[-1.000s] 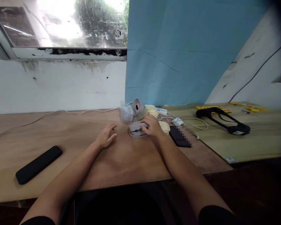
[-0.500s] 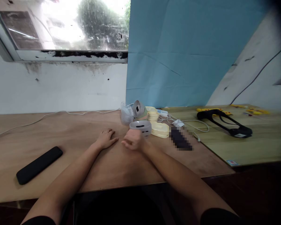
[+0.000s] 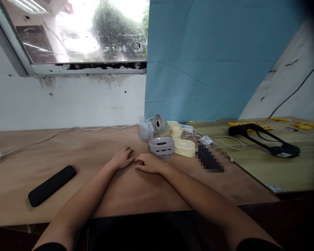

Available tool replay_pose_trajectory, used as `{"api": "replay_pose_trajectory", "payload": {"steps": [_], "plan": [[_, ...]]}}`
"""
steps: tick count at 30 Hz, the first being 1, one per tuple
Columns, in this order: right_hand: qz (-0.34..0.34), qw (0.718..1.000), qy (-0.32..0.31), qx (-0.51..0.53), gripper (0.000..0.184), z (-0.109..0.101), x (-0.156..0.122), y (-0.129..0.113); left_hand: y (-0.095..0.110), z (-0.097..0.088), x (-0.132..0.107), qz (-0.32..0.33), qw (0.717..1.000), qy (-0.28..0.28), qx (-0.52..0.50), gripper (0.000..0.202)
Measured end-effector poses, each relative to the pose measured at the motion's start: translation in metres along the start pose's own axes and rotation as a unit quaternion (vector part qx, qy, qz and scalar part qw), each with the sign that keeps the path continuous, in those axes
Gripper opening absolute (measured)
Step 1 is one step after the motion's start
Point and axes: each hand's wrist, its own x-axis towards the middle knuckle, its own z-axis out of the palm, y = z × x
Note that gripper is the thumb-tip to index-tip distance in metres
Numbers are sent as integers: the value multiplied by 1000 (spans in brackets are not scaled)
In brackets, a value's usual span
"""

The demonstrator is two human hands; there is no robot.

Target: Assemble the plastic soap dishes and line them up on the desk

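Note:
My left hand (image 3: 122, 158) lies on the wooden table (image 3: 94, 195), its fingers spread and nothing in it. Close beside it, my right hand (image 3: 149, 163) rests on the tabletop, fingers loosely bent with the thumb apart, holding nothing visible. The fingertips of the two hands nearly meet. Just behind my right hand stands a grey slotted basket (image 3: 161, 148). A stack of pale yellow rectangular pieces (image 3: 184, 147) sits to its right. Farther back, a second grey basket (image 3: 158, 123) leans tilted next to clear plastic containers (image 3: 146, 131).
A black phone-like slab (image 3: 52, 185) lies at the left. White cables (image 3: 196, 134) and a pixelated dark object (image 3: 209, 158) are right of the stacks. On the adjoining table rests a black strap-like frame (image 3: 264, 139) beside yellow pieces (image 3: 251, 126). A white wall and window stand behind.
My right hand has come down from a raised, curled pose above the table, with its fingers loosened. My left hand stays on the table. The view has shifted slightly left.

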Motion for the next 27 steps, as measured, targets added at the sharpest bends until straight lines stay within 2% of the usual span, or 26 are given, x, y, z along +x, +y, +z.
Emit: {"api": "replay_pose_trajectory", "payload": {"steps": [27], "plan": [[5,1000,-19,11,25,-4,-1,1,1,-1,1,4,1000,1,0,64]]}}
